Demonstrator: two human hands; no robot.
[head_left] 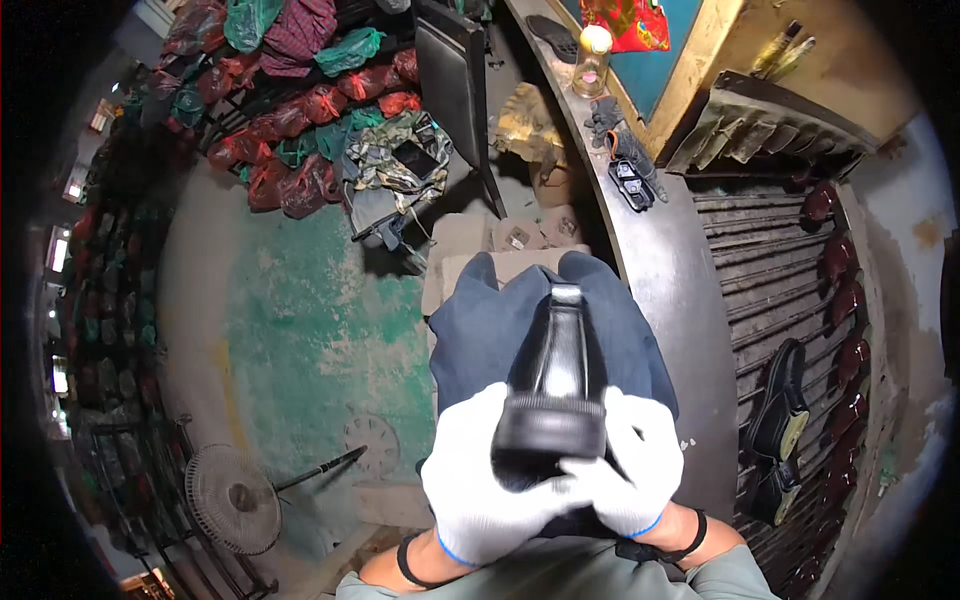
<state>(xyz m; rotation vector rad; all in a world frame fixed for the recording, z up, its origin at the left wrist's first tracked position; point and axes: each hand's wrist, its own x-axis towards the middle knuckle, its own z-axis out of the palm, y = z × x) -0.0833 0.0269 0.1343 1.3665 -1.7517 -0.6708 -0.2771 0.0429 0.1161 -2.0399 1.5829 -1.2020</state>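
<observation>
A glossy black shoe (562, 355) is held above my lap, its ribbed sole edge (550, 405) turned toward me. My left hand (478, 485), in a white knitted glove, grips the shoe's left and near side. Gloved the same way, my right hand (638, 460) closes on the right side, its thumb or fingers slightly blurred by the near end. The fingertips of both hands are partly hidden around the shoe. Beneath it lies dark blue cloth (465, 335) over my legs.
Along my right runs a grey bench (670, 290) with a jar (592, 75), dark gloves (603, 122) and a small black case (632, 185). Beyond it, a slatted rack (740, 240) bears black shoes (782, 400). To the left stand a fan (235, 497) and bagged items (300, 115).
</observation>
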